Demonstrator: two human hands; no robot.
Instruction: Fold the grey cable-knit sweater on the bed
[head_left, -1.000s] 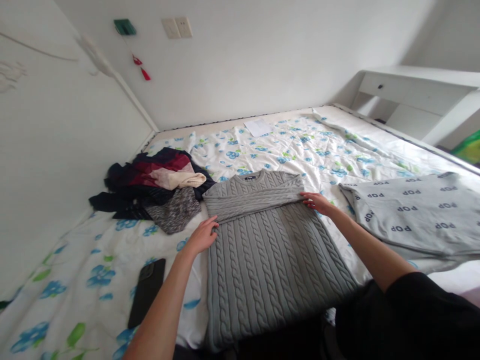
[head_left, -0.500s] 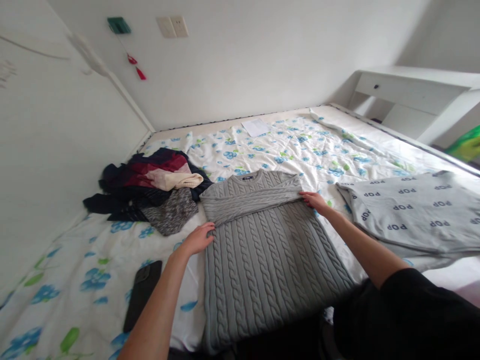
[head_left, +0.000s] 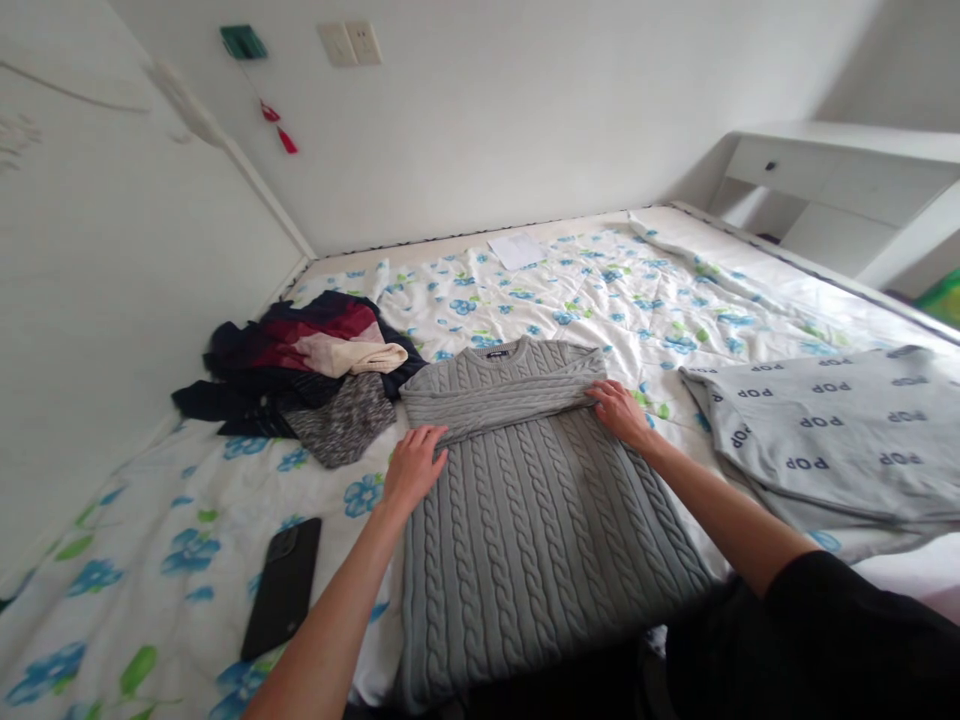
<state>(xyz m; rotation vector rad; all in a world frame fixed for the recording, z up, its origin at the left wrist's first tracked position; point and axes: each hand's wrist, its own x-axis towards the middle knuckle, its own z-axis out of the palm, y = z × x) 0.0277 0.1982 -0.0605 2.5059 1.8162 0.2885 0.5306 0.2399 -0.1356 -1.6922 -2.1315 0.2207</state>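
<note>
On the bed (head_left: pixel 600 300), a sweater (head_left: pixel 517 510) lies right of a phone (head_left: pixel 283 588).

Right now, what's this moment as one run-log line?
left hand: on gray sweater, left edge | right hand: on its right edge | sleeves: laid across chest | black phone: on floral sheet

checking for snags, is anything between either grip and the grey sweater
Nothing visible: the left grip and right grip both touch the grey sweater at opposite sides. The black phone lies apart to the left.
</note>
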